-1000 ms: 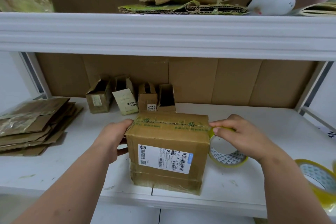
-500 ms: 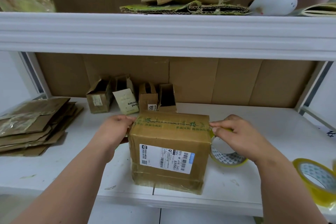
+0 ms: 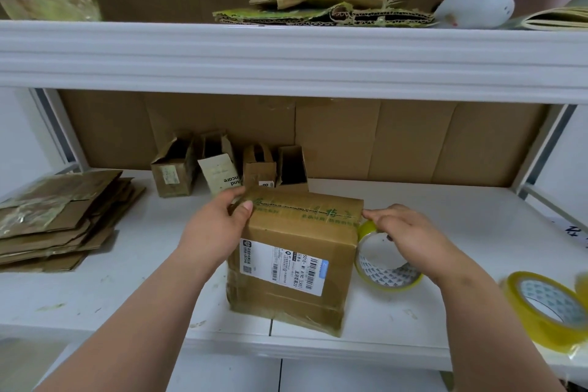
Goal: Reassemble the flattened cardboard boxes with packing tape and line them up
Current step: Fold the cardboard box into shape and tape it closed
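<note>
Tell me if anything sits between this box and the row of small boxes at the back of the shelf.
Nothing visible does. The box, with both hands on it, stands just in front of the small boxes. The flattened stack lies off left, the tape roll to its right.

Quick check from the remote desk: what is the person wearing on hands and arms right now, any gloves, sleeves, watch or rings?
Nothing is worn. The left hand and right hand are gloveless, and both forearms are bare to the frame edge, with no sleeves, watch, bands or rings showing.
</note>
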`<state>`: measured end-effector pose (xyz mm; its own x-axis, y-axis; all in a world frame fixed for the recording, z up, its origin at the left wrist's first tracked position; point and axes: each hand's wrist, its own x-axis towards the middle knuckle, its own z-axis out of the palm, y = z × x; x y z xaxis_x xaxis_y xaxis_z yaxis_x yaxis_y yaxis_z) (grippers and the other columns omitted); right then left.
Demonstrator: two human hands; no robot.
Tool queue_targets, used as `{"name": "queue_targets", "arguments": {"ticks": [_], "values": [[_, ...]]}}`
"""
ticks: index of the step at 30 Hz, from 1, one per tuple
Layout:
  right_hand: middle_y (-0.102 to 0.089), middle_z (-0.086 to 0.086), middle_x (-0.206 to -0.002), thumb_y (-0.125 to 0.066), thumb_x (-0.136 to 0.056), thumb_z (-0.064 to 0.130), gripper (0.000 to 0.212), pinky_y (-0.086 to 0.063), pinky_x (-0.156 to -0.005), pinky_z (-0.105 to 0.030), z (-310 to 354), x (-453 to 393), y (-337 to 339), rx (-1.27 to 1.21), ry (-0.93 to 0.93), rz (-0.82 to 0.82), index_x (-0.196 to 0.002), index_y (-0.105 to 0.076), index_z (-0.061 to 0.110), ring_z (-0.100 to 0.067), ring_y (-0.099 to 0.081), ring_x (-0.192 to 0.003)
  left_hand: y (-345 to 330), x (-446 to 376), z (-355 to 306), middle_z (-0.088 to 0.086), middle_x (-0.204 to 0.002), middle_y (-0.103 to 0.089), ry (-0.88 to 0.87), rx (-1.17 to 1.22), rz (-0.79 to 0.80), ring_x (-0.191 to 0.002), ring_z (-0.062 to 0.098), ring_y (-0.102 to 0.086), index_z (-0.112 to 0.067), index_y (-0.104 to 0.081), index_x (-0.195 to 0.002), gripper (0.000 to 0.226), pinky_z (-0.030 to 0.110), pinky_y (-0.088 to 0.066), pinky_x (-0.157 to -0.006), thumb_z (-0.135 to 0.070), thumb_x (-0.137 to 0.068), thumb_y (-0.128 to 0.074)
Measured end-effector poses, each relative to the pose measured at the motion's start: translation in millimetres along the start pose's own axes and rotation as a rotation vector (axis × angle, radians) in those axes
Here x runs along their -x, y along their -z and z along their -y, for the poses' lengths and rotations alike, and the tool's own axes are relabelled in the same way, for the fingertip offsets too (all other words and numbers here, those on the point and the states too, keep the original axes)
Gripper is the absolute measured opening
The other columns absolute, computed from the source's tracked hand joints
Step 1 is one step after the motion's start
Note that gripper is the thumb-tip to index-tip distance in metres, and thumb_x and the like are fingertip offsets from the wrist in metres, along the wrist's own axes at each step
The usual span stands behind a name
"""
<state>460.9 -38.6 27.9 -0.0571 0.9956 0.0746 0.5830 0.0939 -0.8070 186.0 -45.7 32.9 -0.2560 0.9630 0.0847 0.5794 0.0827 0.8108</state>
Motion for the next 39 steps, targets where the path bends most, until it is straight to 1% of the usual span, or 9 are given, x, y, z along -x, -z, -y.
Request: {"name": "queue_targets", "arguments": {"ticks": [5, 9, 14, 17, 20, 25, 28, 33, 39], "values": [[-0.063, 0.01, -0.077, -0.058, -0.091, 0.009, 0.031, -0.036, -0.066, -0.025, -2.0, 8.7, 8.2, -0.219, -0.063, 0.06, -0.109, -0.073, 0.028, -0.011, -0.051, -0.071, 4.8, -11.9, 0.1, 0.001, -0.148, -0.046, -0.059, -0.18, 0.108, -0.133, 0.026, -0.043, -0.036, -0.046, -0.144, 0.047, 0.038, -0.038, -0.106, -0.052, -0.1, -0.041], [-0.059, -0.018, -0.077, -0.076, -0.07, 0.023, 0.039, -0.033, -0.069, -0.037, -4.5, 17.5, 7.8, -0.408, -0.028, 0.163, -0.108, -0.075, 0.019, -0.014, -0.051, -0.06, 5.6, -16.6, -12.8, 0.0, -0.148, -0.029, -0.13, -0.77, 0.034, -0.137, 0.029, -0.025, -0.044, -0.038, -0.147, 0.067, 0.046, -0.025, -0.109, -0.076, -0.089, -0.027], [-0.066, -0.009, -0.071, -0.087, -0.061, 0.012, 0.048, -0.043, -0.05, -0.018, -3.1, 30.5, -2.3, -0.554, -0.033, 0.204, -0.106, -0.072, 0.008, -0.01, -0.054, -0.047, -12.3, 3.5, -28.1, -0.001, -0.152, -0.037, -0.302, -0.777, 0.091, -0.14, 0.028, -0.03, -0.04, -0.037, -0.148, 0.077, 0.044, -0.028, -0.111, -0.08, -0.085, -0.017], [-0.073, -0.002, -0.074, -0.086, -0.062, 0.013, 0.05, -0.047, -0.052, -0.014, -3.2, 33.5, -15.0, -0.642, -0.028, 0.188, -0.109, -0.069, 0.003, -0.005, -0.066, -0.059, -15.1, 8.1, -34.4, 0.002, -0.161, -0.025, -0.28, -0.765, 0.265, -0.146, 0.029, -0.023, -0.032, -0.025, -0.154, 0.108, 0.044, -0.023, -0.117, -0.092, -0.065, -0.018], [-0.075, -0.014, -0.1, -0.069, -0.069, 0.018, 0.046, -0.056, -0.071, -0.025, -1.6, 34.5, -27.9, -0.795, -0.035, 0.173, -0.114, -0.07, 0.007, -0.022, -0.073, -0.092, -8.8, -0.2, -33.3, 0.002, -0.165, -0.013, -0.247, -0.746, 0.356, -0.151, 0.028, -0.01, -0.029, -0.018, -0.157, 0.122, 0.048, -0.015, -0.121, -0.101, -0.059, -0.023], [-0.071, -0.019, -0.113, -0.058, -0.068, 0.009, 0.053, -0.058, -0.085, -0.036, 2.5, 31.7, -50.5, -0.984, -0.043, 0.209, -0.121, -0.066, 0.008, -0.032, -0.069, -0.106, 2.0, -22.7, -33.5, -0.006, -0.164, -0.014, -0.254, -0.842, 0.266, -0.15, 0.026, -0.009, -0.034, -0.028, -0.154, 0.089, 0.049, -0.013, -0.117, -0.085, -0.081, -0.029], [-0.071, -0.016, -0.115, -0.061, -0.069, 0.009, 0.053, -0.058, -0.087, -0.034, 6.1, 34.0, -62.7, -0.993, -0.026, 0.272, -0.122, -0.065, 0.009, -0.03, -0.068, -0.107, 0.3, -32.8, -23.0, -0.005, -0.162, -0.023, -0.203, -0.688, 0.239, -0.15, 0.024, -0.016, -0.035, -0.033, -0.151, 0.093, 0.048, -0.017, -0.118, -0.085, -0.076, -0.014], [-0.069, -0.015, -0.121, -0.063, -0.074, 0.012, 0.054, -0.056, -0.092, -0.039, 1.5, 38.6, -71.4, -1.026, -0.019, 0.284, -0.127, -0.062, 0.013, -0.031, -0.066, -0.112, -4.2, -40.2, -17.3, -0.004, -0.16, -0.026, -0.161, -0.697, 0.26, -0.149, 0.025, -0.018, -0.04, -0.032, -0.147, 0.079, 0.047, -0.018, -0.118, -0.084, -0.082, -0.032], [-0.073, -0.005, -0.109, -0.07, -0.08, 0.019, 0.052, -0.057, -0.077, -0.032, 5.1, 41.0, -80.9, -1.004, 0.026, 0.194, -0.128, -0.049, 0.017, -0.021, -0.07, -0.098, -13.4, -18.9, -25.3, 0.002, -0.149, -0.042, -0.34, -0.615, 0.08, -0.137, 0.023, -0.038, -0.029, -0.052, -0.141, 0.058, 0.037, -0.034, -0.111, -0.061, -0.093, -0.047]]}}
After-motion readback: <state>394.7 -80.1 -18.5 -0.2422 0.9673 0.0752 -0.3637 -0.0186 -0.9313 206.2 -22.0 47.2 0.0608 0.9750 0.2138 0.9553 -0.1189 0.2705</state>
